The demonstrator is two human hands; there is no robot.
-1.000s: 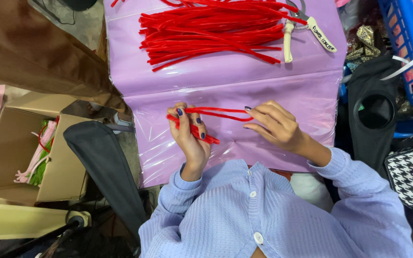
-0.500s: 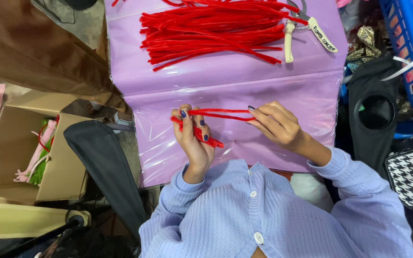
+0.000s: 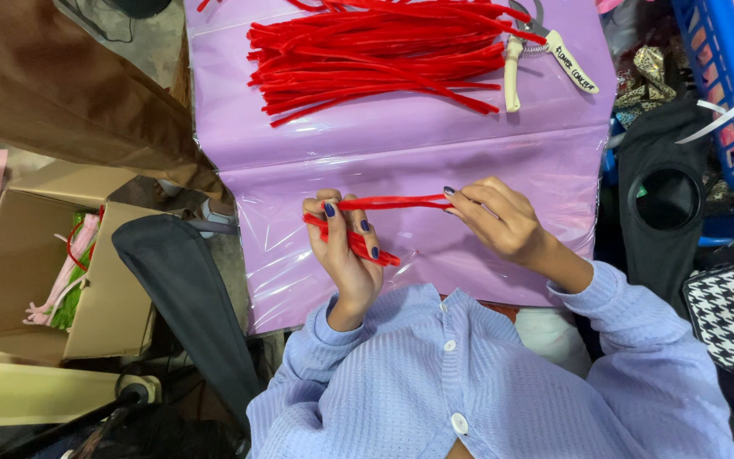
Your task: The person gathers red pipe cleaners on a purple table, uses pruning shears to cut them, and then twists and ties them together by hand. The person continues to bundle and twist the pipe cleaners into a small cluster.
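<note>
My left hand (image 3: 343, 248) grips a few red pipe cleaners (image 3: 384, 204) over a purple plastic sheet (image 3: 299, 144). One end pokes out below my fingers toward my body. My right hand (image 3: 496, 219) pinches the other end of one strand, stretched level between both hands. A large pile of red pipe cleaners (image 3: 375, 55) lies at the far side of the sheet. Beside the pile rests a pair of pliers with pale handles (image 3: 513, 72).
An open cardboard box (image 3: 36, 272) at the left holds pink and green pipe cleaners. A brown bag (image 3: 53, 85) lies at the upper left. A blue crate (image 3: 724, 93), a black cup holder (image 3: 664, 200) and a houndstooth bag (image 3: 732, 310) sit at the right.
Both hands have shifted slightly. The red strand between them now lies straighter and more level, and my left hand has tightened its hold on the bundle.
</note>
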